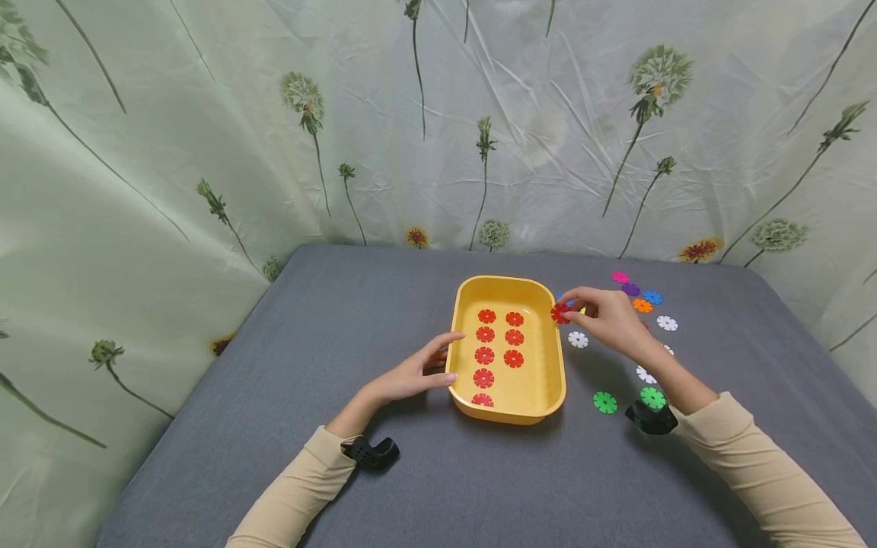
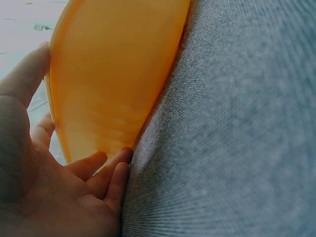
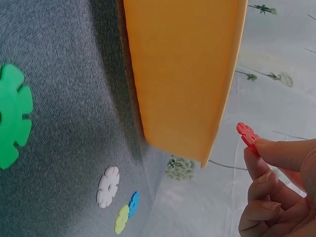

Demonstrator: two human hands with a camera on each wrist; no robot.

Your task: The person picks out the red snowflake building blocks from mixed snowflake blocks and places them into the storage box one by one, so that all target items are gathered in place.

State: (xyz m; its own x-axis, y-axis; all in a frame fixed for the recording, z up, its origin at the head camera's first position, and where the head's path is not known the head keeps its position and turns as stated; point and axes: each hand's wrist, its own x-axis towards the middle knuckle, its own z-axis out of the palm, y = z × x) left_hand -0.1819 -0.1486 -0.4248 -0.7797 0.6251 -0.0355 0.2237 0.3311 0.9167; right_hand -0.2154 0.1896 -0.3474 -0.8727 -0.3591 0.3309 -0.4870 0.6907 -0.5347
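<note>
My right hand (image 1: 606, 316) pinches a red snowflake disc (image 3: 247, 134) between thumb and fingertips, above the right rim of a yellow tray (image 1: 558, 380). Against the tray's left side rests my left hand (image 1: 414, 373), with thumb and index fingertip on the rim. The left wrist view shows its other fingers touching the outer wall (image 2: 113, 74). Inside the tray lie two columns of red discs: a longer left column (image 1: 484, 355) of several, and three in the right column (image 1: 514, 337).
Right of the tray, loose discs lie scattered on the grey cloth: white (image 1: 578, 339), green (image 1: 605, 403), orange (image 1: 642, 305), purple (image 1: 630, 289), blue (image 1: 652, 297) and pink (image 1: 620, 276). My right forearm passes over some of them. A flower-printed curtain (image 1: 384, 114) hangs behind the table.
</note>
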